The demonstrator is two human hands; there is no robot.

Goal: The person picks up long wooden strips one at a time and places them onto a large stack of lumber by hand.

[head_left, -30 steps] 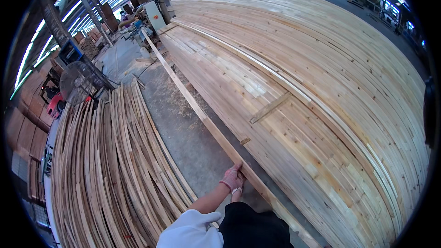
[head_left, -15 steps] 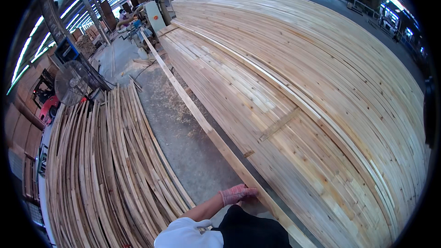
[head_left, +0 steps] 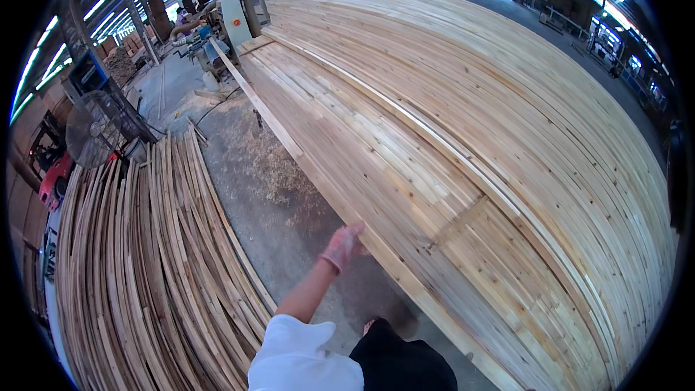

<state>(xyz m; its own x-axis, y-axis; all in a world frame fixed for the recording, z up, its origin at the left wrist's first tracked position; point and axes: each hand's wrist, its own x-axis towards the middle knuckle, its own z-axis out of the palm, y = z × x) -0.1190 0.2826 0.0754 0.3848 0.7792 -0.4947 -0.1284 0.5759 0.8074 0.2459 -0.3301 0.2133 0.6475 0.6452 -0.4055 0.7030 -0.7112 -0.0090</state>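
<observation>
My left hand [head_left: 342, 247], in a pink glove, is closed on the near edge of a long, narrow wooden board [head_left: 405, 272]. The board runs diagonally from the machine at the far left down to the lower right. It lies along the left side of a wide stack of planed boards [head_left: 311, 112], so close that I cannot tell whether they touch. The fingertips are on the board's top edge, and the rest of the grip is partly hidden. My right hand is out of view.
Loose wooden strips [head_left: 145, 261] lie in a long pile on the left. Sawdust [head_left: 271, 166] covers the floor between pile and stack. Beyond stand a woodworking machine [head_left: 235, 22], a fan [head_left: 94, 127], a red forklift [head_left: 54, 181] and a person [head_left: 181, 16] farther back.
My left hand has moved forward and slightly left along with the board. The board has shifted right against the stack's side, and the view has turned a little.
</observation>
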